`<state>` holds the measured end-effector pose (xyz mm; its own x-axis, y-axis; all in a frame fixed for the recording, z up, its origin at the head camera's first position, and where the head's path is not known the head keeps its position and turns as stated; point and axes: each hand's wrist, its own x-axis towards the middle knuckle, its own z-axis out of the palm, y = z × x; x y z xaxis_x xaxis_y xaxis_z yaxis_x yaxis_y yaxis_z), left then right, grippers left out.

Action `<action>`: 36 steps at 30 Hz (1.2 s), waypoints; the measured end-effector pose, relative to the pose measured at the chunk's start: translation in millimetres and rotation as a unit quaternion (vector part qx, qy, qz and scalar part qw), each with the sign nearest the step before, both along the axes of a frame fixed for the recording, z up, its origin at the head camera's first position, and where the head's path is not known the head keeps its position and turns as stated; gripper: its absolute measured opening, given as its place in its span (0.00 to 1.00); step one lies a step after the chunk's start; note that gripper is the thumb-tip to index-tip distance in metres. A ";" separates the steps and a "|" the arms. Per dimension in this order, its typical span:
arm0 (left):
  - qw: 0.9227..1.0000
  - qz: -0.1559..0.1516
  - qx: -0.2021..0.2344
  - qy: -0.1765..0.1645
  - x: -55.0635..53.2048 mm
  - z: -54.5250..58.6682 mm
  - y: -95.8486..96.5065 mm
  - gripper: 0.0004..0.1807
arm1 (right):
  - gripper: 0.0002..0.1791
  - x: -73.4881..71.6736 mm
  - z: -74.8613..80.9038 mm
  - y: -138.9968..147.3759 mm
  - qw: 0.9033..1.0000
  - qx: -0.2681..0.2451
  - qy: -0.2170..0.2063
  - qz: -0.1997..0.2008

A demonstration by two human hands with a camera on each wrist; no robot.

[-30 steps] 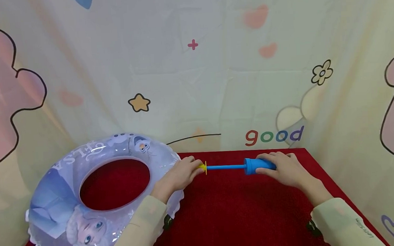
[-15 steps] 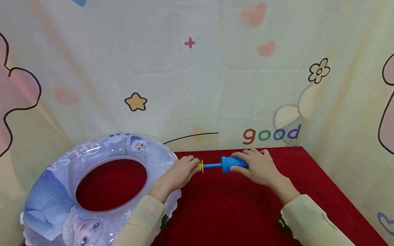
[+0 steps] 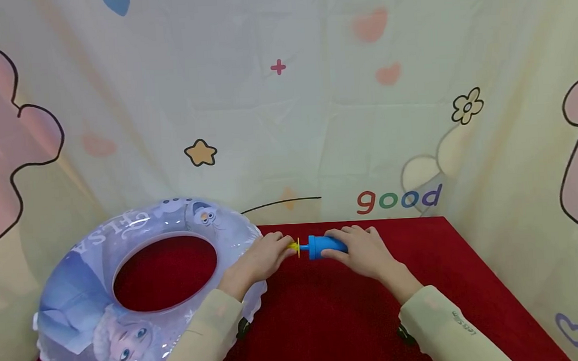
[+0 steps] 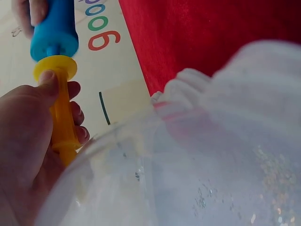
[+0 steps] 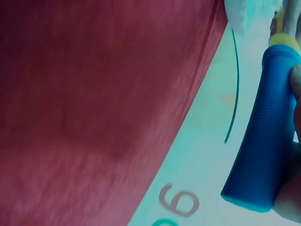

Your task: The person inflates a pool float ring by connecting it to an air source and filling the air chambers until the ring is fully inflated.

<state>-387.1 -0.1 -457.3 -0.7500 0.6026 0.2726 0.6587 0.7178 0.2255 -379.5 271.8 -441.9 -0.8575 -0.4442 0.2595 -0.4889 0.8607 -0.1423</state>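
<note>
My left hand (image 3: 261,258) grips the yellow handle (image 4: 62,110) of a hand pump, thumb laid along it below the round flange. Around the pump's blue barrel (image 3: 324,247) curl the fingers of my right hand (image 3: 363,250). In the head view a short piece of blue rod (image 3: 304,247) shows between flange and barrel; in the left wrist view the two nearly meet. The pump is held level near the table's far edge. Close by my left forearm stands an inflated swim ring (image 3: 74,284), translucent lilac with printed cartoon figures, its near wall filling much of the left wrist view.
A red cloth covers the table (image 3: 321,320). Behind and at both sides hangs a pale printed curtain (image 3: 245,95) with hearts, a star and the word "good". The swim ring takes up the table's left part and reaches back to the curtain.
My right hand has moved left with the blue barrel, sliding it along the rod toward the yellow handle, so much less rod shows. My left hand and the swim ring have stayed nearly in place.
</note>
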 end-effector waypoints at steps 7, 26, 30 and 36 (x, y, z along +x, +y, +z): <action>1.000 0.002 -0.014 0.026 0.6 0.6 1.9 0.07 | 0.31 -0.6 -0.3 56.4 1.000 -0.012 -0.010 -0.006; 0.999 -0.030 0.011 0.041 -3.4 -5.8 1.5 0.04 | 0.28 -0.4 -10.5 73.1 0.998 -0.005 0.060 0.012; 0.998 -0.035 0.017 0.052 -3.1 -4.8 2.2 0.04 | 0.28 -0.5 -6.9 38.3 0.997 0.011 0.074 0.018; 0.999 -0.023 0.023 0.022 -0.9 -0.9 3.0 0.07 | 0.29 -1.2 1.2 -11.6 0.997 0.034 0.071 0.026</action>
